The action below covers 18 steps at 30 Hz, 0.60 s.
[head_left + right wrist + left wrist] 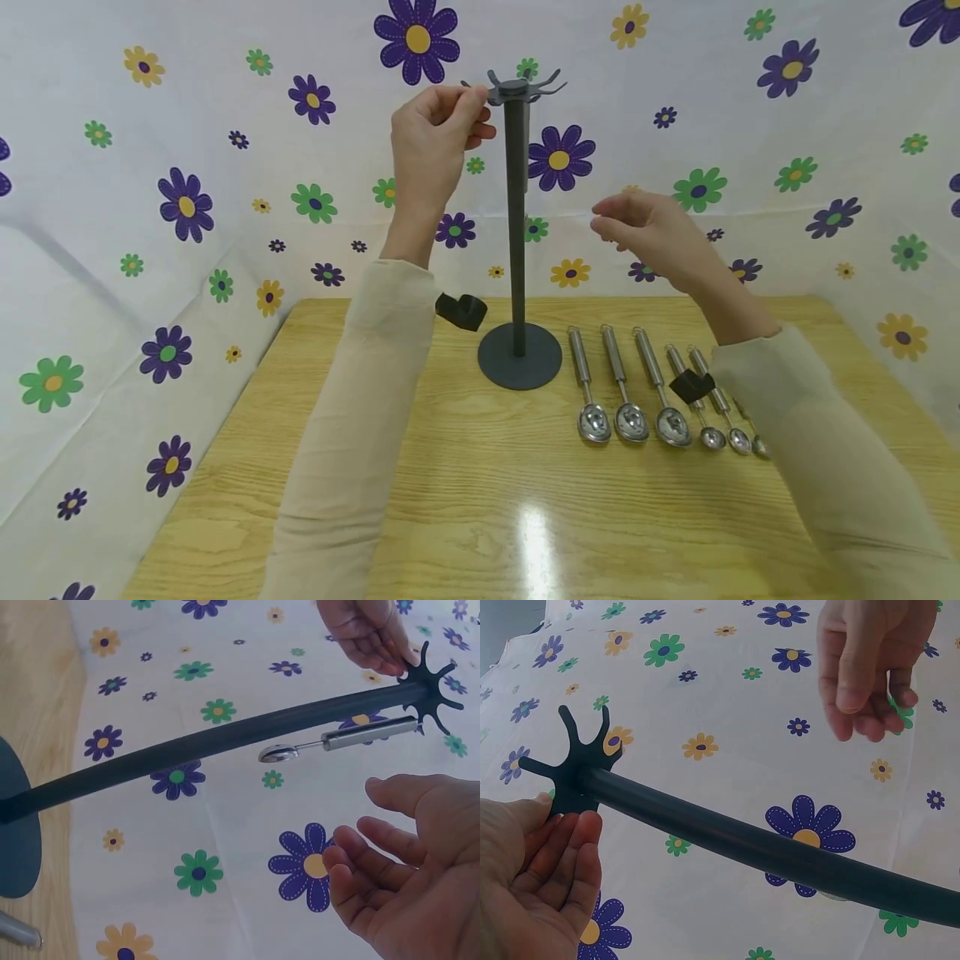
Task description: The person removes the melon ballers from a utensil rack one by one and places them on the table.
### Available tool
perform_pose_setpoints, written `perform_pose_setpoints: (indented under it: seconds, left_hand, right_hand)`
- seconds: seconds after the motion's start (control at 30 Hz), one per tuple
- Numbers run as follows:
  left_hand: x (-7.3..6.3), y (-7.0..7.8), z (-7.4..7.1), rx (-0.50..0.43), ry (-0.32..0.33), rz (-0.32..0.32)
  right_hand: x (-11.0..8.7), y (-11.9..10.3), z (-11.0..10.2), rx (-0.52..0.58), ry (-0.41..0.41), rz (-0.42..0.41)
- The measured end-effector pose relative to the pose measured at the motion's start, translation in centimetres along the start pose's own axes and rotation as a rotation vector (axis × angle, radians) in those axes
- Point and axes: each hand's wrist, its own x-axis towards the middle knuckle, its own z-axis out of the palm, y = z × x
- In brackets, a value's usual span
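A dark utensil stand (517, 217) rises from a round base, with a ring of curved hooks (513, 87) on top. My left hand (438, 125) pinches one of these hooks between thumb and fingers. Behind the post hangs a metal measuring spoon (367, 735), mostly hidden in the head view. To the right of the stand, my right hand (652, 233) is in the air with relaxed, slightly bent fingers and nothing in it. Below it on the table lies a row of several metal measuring spoons (622, 383), handles pointing away; my right sleeve covers part of the row.
The wooden table (450, 483) reaches to a white cloth backdrop (337, 50) printed with flowers, which also rises on both sides. The stand's round base (498, 367) rests near the back of the table, left of the spoons.
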Motion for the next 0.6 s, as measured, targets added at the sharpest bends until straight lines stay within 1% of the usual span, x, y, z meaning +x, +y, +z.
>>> perform_pose_setpoints:
  seconds: [0.1, 0.2, 0.33, 0.6]
  left_hand:
    - [0.0, 0.0, 0.0, -0.006, -0.002, -0.001]
    - [0.0, -0.1, -0.1, -0.009, -0.003, -0.001]
    - [0.0, -0.1, -0.1, -0.006, -0.002, 0.001]
    - [0.0, -0.1, -0.1, -0.022, -0.005, 0.003]
  right_hand:
    - [1.1, -0.9, 0.5, 0.063, 0.023, -0.027]
    - [2.2, -1.7, 1.0, 0.154, 0.053, -0.037]
    - [3.6, -2.7, 1.5, 0.242, 0.083, -0.041]
    - [5.3, -4.5, 2.3, 0.337, 0.091, -0.004]
